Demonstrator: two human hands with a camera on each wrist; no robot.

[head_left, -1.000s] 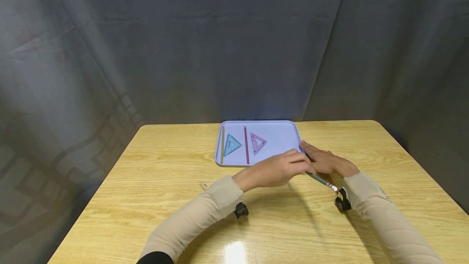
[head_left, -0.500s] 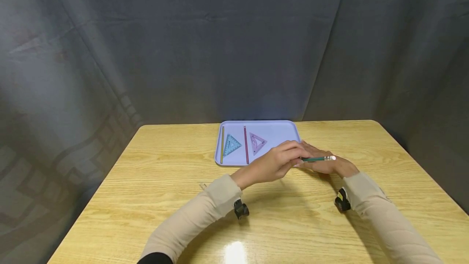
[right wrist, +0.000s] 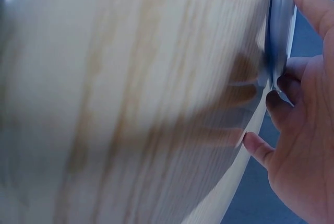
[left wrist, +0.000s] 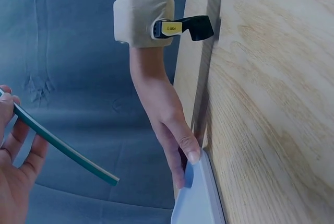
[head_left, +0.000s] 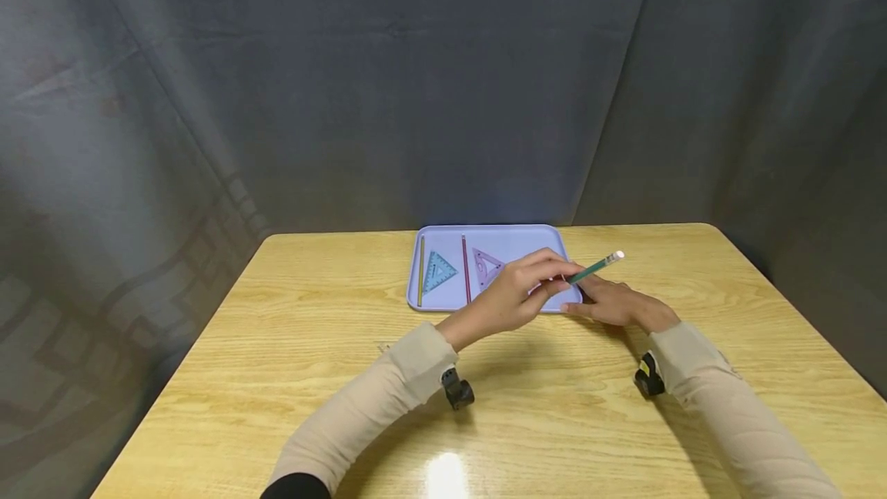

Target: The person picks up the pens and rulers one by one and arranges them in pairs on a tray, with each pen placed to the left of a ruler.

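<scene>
My left hand (head_left: 537, 283) pinches a green pencil (head_left: 593, 268) by its tip end above the front right corner of the lilac tray (head_left: 527, 243). The pencil's white eraser points up and to the right. In the left wrist view the pencil (left wrist: 62, 148) crosses my left fingers (left wrist: 18, 177). My right hand (head_left: 610, 303) lies low on the table, fingers relaxed, its fingertips against the tray's right front corner (left wrist: 197, 203). The right wrist view shows those fingertips (right wrist: 276, 96) touching the tray's edge (right wrist: 282, 25).
In the tray lie a yellow pencil (head_left: 420, 272), a blue set square (head_left: 438, 272), a red pencil (head_left: 466, 272) and a pink set square (head_left: 487, 264). The wooden table (head_left: 312, 329) stands before a dark curtain (head_left: 416, 83). A clear ruler (head_left: 384, 348) lies left of my forearm.
My left hand has lifted the green pencil off the table and swung its eraser end up and to the right, moving toward the tray. My right hand stayed at the tray's corner.
</scene>
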